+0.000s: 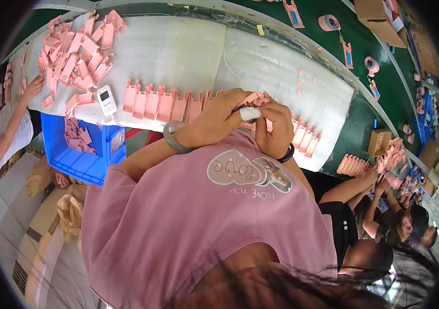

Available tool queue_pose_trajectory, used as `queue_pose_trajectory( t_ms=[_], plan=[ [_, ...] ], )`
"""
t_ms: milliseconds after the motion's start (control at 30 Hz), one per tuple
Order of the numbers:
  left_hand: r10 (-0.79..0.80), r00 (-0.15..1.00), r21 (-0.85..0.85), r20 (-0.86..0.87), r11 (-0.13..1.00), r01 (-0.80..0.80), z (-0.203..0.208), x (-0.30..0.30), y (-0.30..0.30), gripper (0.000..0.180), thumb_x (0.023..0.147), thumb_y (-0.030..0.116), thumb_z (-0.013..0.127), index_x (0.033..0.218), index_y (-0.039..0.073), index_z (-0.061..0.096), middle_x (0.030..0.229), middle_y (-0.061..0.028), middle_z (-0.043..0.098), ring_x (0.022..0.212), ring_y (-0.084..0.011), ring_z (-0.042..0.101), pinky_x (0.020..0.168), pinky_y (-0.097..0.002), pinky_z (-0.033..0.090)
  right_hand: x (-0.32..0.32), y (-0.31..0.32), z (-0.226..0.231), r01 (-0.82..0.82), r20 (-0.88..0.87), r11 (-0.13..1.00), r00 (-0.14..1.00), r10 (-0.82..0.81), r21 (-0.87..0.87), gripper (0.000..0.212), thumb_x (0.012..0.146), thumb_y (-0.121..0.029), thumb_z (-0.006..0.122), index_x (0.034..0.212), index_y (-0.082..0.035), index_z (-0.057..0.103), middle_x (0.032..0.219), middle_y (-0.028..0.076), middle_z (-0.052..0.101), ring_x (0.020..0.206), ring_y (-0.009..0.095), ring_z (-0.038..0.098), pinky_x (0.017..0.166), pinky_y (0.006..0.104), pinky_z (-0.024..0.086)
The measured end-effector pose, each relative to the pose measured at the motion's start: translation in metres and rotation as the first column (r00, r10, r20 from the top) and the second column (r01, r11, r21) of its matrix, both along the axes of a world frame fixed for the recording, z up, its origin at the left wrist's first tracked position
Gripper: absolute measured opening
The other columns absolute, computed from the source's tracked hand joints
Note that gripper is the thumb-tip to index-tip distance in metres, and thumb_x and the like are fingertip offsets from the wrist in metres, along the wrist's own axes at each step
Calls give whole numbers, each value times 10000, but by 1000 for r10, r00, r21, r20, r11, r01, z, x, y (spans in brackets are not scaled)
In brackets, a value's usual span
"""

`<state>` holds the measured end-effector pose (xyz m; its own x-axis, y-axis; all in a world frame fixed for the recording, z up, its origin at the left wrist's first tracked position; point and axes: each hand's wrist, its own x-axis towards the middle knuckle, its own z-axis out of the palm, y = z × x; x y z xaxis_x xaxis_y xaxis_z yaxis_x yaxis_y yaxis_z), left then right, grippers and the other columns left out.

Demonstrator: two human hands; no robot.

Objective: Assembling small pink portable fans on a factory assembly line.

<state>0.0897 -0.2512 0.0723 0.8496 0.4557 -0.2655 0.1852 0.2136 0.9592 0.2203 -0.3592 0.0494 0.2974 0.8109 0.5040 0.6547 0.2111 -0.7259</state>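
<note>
My left hand [218, 117] and my right hand [277, 126] meet over the near edge of the worktable, both closed on a small pink plastic part [254, 98]. The fingers cover most of it, so its full shape is hidden. White tape wraps a finger of my left hand. A row of pink plastic pieces [163, 104] stands side by side to the left of my hands. On the right, the row continues with more pink pieces [306, 138].
A heap of pink pieces [78, 59] lies at the far left, near a white handheld device [107, 101]. Below the table edge sits a blue bin [78, 164] with pink pieces inside. A co-worker's hand [36, 85] reaches in at left; other people work at right beside a green conveyor [312, 38].
</note>
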Motion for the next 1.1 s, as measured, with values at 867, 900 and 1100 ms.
queue_pose_trajectory(
  t_ms=[867,900,1100],
  plan=[
    [283,955,198,-92,945,-261,-55,53,186,360,955,277,472,1246,72,524,723,-16,566,490,-68,492,389,-226,413,164,134,-101,326,323,912,916,-239,-251,371,822,-194,661,1135,-27,555,1067,187,623,990,363,594,842,434,476],
    [398,915,226,-66,899,-374,-60,60,204,334,959,291,467,1198,78,562,729,-13,557,484,-69,489,377,-229,414,178,147,-115,385,395,889,878,-270,-249,439,808,-229,675,1173,-32,529,1093,193,613,1008,377,582,858,462,465],
    [661,723,964,201,-2,-266,-109,56,326,364,851,268,605,1120,26,567,910,-156,618,822,-306,582,742,-438,466,195,200,-145,586,714,735,670,-203,-340,592,681,-348,761,1154,-86,519,930,129,663,897,292,642,767,428,470]
  ],
)
